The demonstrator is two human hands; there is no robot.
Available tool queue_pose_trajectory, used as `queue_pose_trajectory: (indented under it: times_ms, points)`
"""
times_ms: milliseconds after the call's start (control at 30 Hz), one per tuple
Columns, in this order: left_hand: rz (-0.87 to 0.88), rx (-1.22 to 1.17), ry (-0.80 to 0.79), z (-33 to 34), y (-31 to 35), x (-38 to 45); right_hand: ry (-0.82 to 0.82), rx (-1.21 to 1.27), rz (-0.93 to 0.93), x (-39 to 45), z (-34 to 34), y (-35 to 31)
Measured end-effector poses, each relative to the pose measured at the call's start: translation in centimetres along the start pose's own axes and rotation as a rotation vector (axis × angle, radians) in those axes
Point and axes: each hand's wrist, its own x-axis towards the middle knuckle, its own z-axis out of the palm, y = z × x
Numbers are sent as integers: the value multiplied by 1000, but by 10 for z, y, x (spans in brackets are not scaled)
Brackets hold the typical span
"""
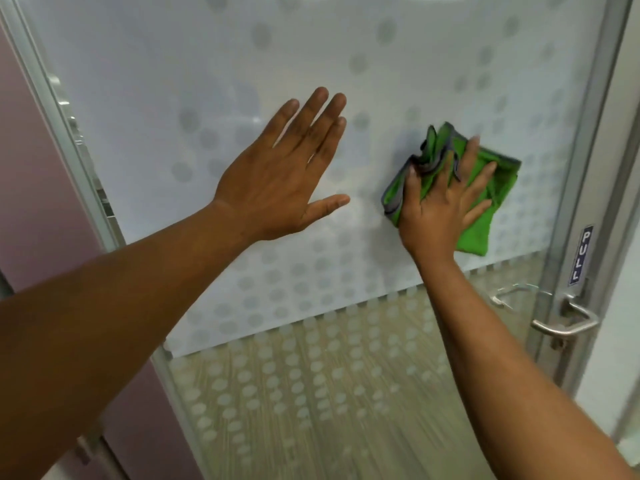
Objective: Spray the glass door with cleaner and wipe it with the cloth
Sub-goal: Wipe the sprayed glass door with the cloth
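Right grip [446, 199] is spread flat with fingers splayed, pressing a green cloth [481, 202] against the glass door [214, 64], not closed around it; cloth is bunched and folded, grey edging showing at its left and top, green corner sticking out below and right of the hand; thumb lies over the grey-edged fold on the left side; left grip [284, 178] is also open, palm toward the glass, fingers together and pointing up, thumb out to the right, holding nothing; whether the palm actually touches the pane cannot tell; the two hands are near each other, left one higher and to the left, gap of bare glass between them; both forearms bare, reaching in from the bottom corners; door has a frosted band with a dot pattern across the upper part, cloth sits on the lower right of that band; below the band the glass is clear with pale dots, wood-look floor [346, 427] seen through it; metal frame [568, 202] runs down the right edge, with a blue PULL label [581, 255] and a metal lever handle [568, 322] under it, well right of the cloth; mauve panel [34, 168] left of the door.
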Motion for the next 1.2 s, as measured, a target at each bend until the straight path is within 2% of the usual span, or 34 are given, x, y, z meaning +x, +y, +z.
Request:
queue_pose_trajectory:
  times_ms: [67,133,300,433,500,667,800,867,933,1033,1133,1200]
  points:
    - [1,13,7,1,1,0,-23,26,73,-32,6,8]
    - [4,19,12,1,1,0,-57,32,67,-73,14,7]
    - [12,-22,26,0,1,-1,-169,-16,-145,-152,29,-31]
    - [15,-52,41,1,0,-2,-173,-66,-316,-123,20,-43]
    - [3,-56,45,1,0,-2,-146,-81,-320,-90,13,-43]
    - [-1,-73,49,4,1,-3,-54,-22,-123,-46,8,-17]
    - [-4,-107,66,4,1,-2,-40,70,262,-83,17,22]
    - [-1,-115,67,4,1,-2,-46,90,363,-122,22,25]
    - [-5,-120,69,4,1,-4,-106,119,312,-165,26,12]
    - [-11,-141,69,3,0,-5,-214,100,61,-199,28,-18]
    - [-11,-177,38,-1,-1,-5,-181,34,-94,-163,27,-27]
    - [-4,-197,29,-3,5,-11,-123,-2,-59,-124,22,-21]
